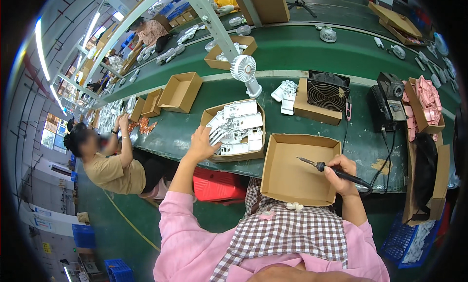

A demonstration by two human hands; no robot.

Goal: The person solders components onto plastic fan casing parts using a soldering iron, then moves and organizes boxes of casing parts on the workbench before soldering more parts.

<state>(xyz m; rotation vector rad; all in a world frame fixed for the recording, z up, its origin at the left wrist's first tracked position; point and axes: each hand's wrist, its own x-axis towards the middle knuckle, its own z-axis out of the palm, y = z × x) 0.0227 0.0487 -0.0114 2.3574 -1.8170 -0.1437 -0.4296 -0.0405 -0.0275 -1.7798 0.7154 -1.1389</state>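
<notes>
My right hand grips a soldering iron by its black handle. The bare tip points left above a shallow cardboard box, whose inside shows no parts. My left hand lies over the left edge of another cardboard box, fingers apart. They are at the white plastic casings heaped in that box, and the fingertips are partly lost among them. A white handheld fan stands upright just behind the casings.
A black fan with a round grille leans on a cardboard box, right of loose white casings. Farther right stand a black soldering station and a box of pink casings. A co-worker sits left; a green conveyor runs behind.
</notes>
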